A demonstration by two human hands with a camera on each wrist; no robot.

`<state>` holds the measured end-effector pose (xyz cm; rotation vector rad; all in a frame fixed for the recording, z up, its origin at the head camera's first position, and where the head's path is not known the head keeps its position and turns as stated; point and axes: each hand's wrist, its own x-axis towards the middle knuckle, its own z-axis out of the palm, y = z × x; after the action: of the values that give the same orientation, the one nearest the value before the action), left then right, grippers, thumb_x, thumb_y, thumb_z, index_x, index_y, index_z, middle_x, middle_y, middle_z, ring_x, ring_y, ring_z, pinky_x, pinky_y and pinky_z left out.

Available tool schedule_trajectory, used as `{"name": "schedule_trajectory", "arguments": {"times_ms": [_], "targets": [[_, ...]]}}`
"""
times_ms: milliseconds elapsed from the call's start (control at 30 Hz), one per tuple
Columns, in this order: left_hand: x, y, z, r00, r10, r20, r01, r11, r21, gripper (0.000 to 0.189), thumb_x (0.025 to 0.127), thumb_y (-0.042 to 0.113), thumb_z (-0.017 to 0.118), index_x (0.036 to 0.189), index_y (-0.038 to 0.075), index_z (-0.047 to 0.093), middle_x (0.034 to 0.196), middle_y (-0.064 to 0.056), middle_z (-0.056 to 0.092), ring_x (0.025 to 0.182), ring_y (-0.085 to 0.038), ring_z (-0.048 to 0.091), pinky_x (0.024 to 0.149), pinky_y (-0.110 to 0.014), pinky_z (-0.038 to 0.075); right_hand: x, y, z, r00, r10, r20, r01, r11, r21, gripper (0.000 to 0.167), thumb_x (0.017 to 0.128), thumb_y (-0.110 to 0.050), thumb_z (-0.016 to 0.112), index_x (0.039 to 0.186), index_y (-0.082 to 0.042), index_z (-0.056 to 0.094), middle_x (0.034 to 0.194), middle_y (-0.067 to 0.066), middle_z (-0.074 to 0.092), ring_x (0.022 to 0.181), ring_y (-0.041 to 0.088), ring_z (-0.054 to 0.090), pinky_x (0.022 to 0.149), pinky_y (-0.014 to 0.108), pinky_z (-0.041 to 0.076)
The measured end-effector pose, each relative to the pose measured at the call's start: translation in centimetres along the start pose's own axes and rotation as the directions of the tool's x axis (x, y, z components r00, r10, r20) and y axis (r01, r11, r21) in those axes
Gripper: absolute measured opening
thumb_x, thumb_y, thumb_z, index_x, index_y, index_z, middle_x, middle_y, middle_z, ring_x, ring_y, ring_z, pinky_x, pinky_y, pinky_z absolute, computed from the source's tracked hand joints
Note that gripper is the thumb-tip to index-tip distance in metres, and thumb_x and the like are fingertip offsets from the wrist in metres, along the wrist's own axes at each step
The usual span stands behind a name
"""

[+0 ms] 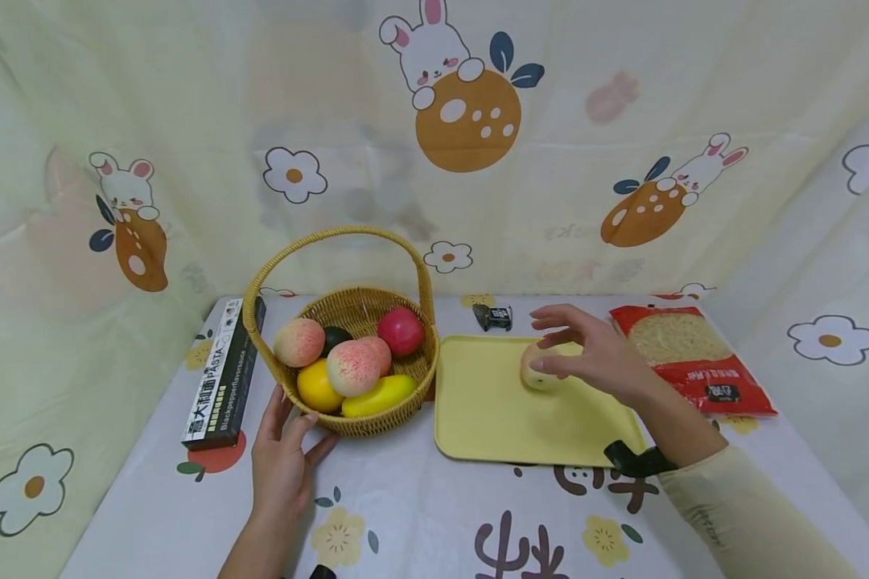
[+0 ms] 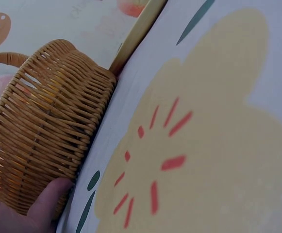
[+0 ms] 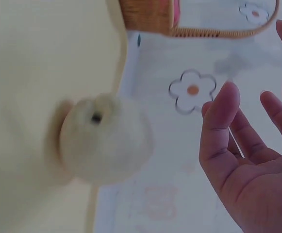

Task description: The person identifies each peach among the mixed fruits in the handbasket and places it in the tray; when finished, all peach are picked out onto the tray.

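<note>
A wicker basket (image 1: 381,425) with an arched handle holds several fruits, among them a speckled peach (image 1: 352,368), a yellow lemon-like fruit (image 1: 319,388) and a red fruit (image 1: 401,331). My left hand (image 1: 282,466) touches its front left side, fingers spread low along the weave. In the left wrist view the thumb (image 2: 51,201) lies against the wickerwork. A pale yellow round fruit (image 3: 107,143) with a dark dimple rests on the yellow tray (image 1: 507,438). Over it hovers my right hand (image 1: 597,354), thumb and fingers spread apart; the right wrist view shows a gap between them and the fruit.
Left of the basket lies a black and white pasta box (image 1: 224,378). A red bag of pasta (image 1: 688,354) lies right of the tray, near its edge. Behind the tray is a small black packet (image 1: 494,317). Patterned cloth (image 1: 565,96) rises behind and at both sides.
</note>
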<state>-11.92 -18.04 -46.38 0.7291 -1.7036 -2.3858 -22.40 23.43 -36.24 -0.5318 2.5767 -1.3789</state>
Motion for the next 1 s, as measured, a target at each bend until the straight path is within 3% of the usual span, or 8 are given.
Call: {"name": "schedule_trajectory", "arguments": {"times_ms": [233, 367, 533, 733, 1000], "targets": [[0.0, 0.1, 0.0, 1.000, -0.004, -0.003, 0.004, 1.000, 0.010, 0.078, 0.104, 0.011, 0.056, 0.166, 0.046, 0.026, 0.176, 0.005, 0.022, 0.149, -0.029, 0.039, 0.100, -0.054, 0.060, 3.2, -2.7, 1.8, 0.995, -0.056, 0.076, 0.059, 0.997, -0.038, 0.069, 0.088, -0.030, 0.085, 0.149, -0.020, 0.054, 0.147, 0.010, 0.060, 0.127, 0.032, 0.063, 0.099, 0.048, 0.058], [0.0, 0.1, 0.0, 1.000, -0.009, -0.007, 0.009, 1.000, 0.012, 0.077, 0.104, 0.012, 0.056, 0.166, 0.047, 0.026, 0.176, 0.006, 0.022, 0.149, -0.029, 0.039, 0.100, -0.054, 0.060, 4.8, -4.4, 3.2, 0.987, -0.086, 0.134, 0.093, 0.995, -0.042, 0.069, 0.086, -0.033, 0.088, 0.147, -0.026, 0.056, 0.146, 0.005, 0.061, 0.125, 0.027, 0.064, 0.104, 0.053, 0.055], [0.1, 0.1, 0.0, 1.000, -0.010, -0.015, 0.010, 1.000, 0.006, 0.078, 0.103, 0.011, 0.055, 0.166, 0.047, 0.026, 0.176, 0.005, 0.022, 0.150, -0.030, 0.039, 0.099, -0.055, 0.060, 6.4, -6.5, 5.3, 0.971, -0.122, 0.207, 0.137, 0.989, -0.059, 0.072, 0.084, -0.034, 0.089, 0.148, -0.028, 0.056, 0.148, 0.003, 0.061, 0.126, 0.025, 0.064, 0.104, 0.051, 0.057], [0.2, 0.1, 0.0, 1.000, -0.015, -0.024, 0.015, 1.000, 0.004, 0.079, 0.102, 0.010, 0.056, 0.165, 0.048, 0.027, 0.176, 0.003, 0.023, 0.149, -0.032, 0.040, 0.098, -0.056, 0.060, 7.9, -8.7, 8.1, 0.943, -0.172, 0.286, 0.197, 0.978, -0.062, 0.075, 0.082, -0.035, 0.089, 0.147, -0.022, 0.056, 0.147, 0.004, 0.061, 0.128, 0.033, 0.061, 0.098, 0.047, 0.060], [0.2, 0.0, -0.1, 1.000, -0.021, -0.008, 0.021, 1.000, 0.005, 0.079, 0.103, 0.011, 0.056, 0.166, 0.048, 0.025, 0.176, 0.006, 0.021, 0.150, -0.030, 0.038, 0.100, -0.056, 0.060, 9.7, -10.5, 11.4, 0.920, -0.165, 0.356, 0.193, 0.980, -0.045, 0.075, 0.079, -0.030, 0.090, 0.145, -0.020, 0.056, 0.141, 0.005, 0.062, 0.130, 0.037, 0.060, 0.095, 0.037, 0.063]]}}
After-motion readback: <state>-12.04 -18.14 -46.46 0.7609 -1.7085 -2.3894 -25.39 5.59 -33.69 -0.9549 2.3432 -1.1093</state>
